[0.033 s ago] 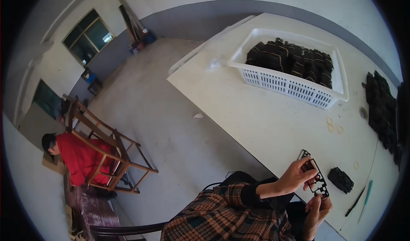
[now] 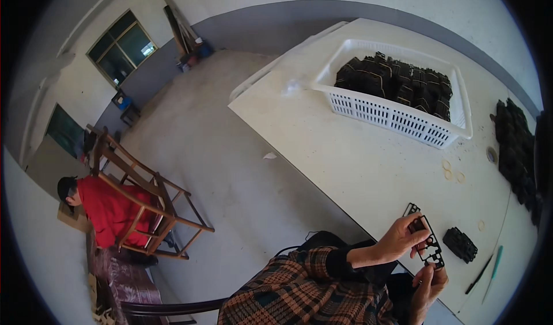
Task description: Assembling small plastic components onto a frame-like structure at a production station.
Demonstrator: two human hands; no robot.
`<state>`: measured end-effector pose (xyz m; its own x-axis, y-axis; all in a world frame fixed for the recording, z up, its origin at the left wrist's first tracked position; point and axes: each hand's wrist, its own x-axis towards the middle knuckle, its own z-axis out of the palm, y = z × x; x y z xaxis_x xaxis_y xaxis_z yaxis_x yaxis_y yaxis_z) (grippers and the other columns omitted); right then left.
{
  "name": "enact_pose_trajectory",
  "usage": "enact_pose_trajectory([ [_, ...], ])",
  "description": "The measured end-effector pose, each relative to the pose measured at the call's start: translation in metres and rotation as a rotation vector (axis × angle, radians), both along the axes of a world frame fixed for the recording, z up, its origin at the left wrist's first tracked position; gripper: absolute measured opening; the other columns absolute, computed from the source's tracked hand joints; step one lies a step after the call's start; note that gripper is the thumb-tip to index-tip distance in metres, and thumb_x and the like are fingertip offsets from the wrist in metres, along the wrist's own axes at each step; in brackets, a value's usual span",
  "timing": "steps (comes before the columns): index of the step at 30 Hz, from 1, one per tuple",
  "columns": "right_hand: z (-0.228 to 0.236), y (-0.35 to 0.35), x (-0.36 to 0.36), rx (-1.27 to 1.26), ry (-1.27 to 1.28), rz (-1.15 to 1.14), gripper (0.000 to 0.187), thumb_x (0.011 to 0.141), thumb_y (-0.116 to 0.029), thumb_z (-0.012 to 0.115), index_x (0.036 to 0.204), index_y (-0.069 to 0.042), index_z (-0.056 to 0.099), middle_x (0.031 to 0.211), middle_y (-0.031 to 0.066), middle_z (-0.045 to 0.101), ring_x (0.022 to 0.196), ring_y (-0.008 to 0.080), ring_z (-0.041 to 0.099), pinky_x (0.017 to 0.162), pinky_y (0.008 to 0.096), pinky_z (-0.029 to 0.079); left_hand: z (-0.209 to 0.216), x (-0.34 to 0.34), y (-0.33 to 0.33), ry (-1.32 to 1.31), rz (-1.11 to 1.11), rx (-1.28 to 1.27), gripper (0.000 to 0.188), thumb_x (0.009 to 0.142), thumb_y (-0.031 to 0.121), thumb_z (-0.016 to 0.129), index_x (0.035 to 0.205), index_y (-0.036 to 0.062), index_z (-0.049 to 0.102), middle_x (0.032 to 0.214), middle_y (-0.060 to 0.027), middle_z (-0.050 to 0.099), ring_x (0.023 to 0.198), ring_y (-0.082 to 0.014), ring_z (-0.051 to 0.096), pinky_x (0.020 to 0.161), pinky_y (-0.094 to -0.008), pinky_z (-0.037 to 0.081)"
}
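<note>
A thin black plastic frame with cut-out openings is held between both hands over the table's near edge. My left hand grips its upper part, the thumb lying across it. My right hand pinches its lower end with the fingertips. Another slim black piece sticks out beyond the left fingers; whether it joins the frame I cannot tell. Just right of the hands a small stack of black parts lies on the white table.
A white slotted basket holds banded black bundles. A dark heap of parts lies at the right, beside a tape roll. Rubber bands, a black slim tool and a teal-handled tool rest nearby. A person in red bends behind a wooden chair.
</note>
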<state>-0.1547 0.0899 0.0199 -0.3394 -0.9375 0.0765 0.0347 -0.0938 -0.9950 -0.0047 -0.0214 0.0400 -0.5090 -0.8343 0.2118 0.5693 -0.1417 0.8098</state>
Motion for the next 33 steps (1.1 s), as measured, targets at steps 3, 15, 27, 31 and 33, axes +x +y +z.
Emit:
enact_pose_trajectory([
  [3, -0.016, -0.001, -0.012, -0.02, 0.086, -0.017, 0.022, 0.098, -0.021, 0.057, 0.086, -0.002, 0.055, 0.058, 0.0003, 0.05, 0.044, 0.0048, 0.039, 0.041, 0.0194, 0.028, 0.006, 0.001, 0.002, -0.013, -0.007, 0.002, 0.015, 0.1, 0.016, 0.056, 0.099, 0.0014, 0.053, 0.081, -0.0039, 0.061, 0.068, -0.01, 0.063, 0.048, -0.0212, 0.047],
  [15, 0.026, 0.01, -0.009, 0.045, 0.147, -0.024, 0.041, 0.095, -0.028, 0.065, 0.066, -0.003, 0.05, 0.056, 0.0017, 0.048, 0.052, 0.0092, 0.04, 0.049, 0.0273, 0.032, 0.01, -0.009, 0.005, -0.085, -0.018, -0.075, 0.016, 0.1, 0.018, 0.056, 0.094, 0.0031, 0.052, 0.077, -0.0021, 0.06, 0.062, -0.0086, 0.062, 0.043, -0.0205, 0.044],
  [27, -0.022, 0.027, -0.042, -0.136, 0.171, -0.117, 0.031, 0.097, -0.026, 0.059, 0.076, -0.005, 0.05, 0.058, -0.0002, 0.048, 0.046, 0.0045, 0.038, 0.043, 0.0206, 0.026, 0.008, -0.036, 0.009, -0.115, -0.114, 0.03, 0.017, 0.098, 0.019, 0.057, 0.095, 0.0029, 0.052, 0.079, -0.0046, 0.061, 0.06, -0.0114, 0.064, 0.041, -0.0221, 0.045],
  [31, 0.003, 0.027, -0.026, 0.021, 0.207, -0.157, 0.02, 0.089, -0.012, 0.064, 0.075, -0.001, 0.055, 0.063, 0.0015, 0.05, 0.055, 0.0093, 0.046, 0.049, 0.0261, 0.034, 0.006, -0.022, 0.003, -0.179, -0.095, 0.108, 0.016, 0.098, 0.016, 0.059, 0.1, 0.0016, 0.052, 0.085, -0.0105, 0.066, 0.067, -0.0164, 0.067, 0.05, -0.0271, 0.051],
  [33, 0.013, 0.014, -0.017, -0.005, 0.191, -0.101, 0.02, 0.09, -0.011, 0.062, 0.076, 0.0, 0.055, 0.063, 0.0021, 0.05, 0.054, 0.0091, 0.046, 0.049, 0.0259, 0.036, 0.009, -0.012, 0.001, -0.202, 0.015, 0.098, 0.018, 0.099, 0.02, 0.058, 0.099, 0.0022, 0.055, 0.088, -0.0131, 0.067, 0.068, -0.0177, 0.067, 0.054, -0.0275, 0.051],
])
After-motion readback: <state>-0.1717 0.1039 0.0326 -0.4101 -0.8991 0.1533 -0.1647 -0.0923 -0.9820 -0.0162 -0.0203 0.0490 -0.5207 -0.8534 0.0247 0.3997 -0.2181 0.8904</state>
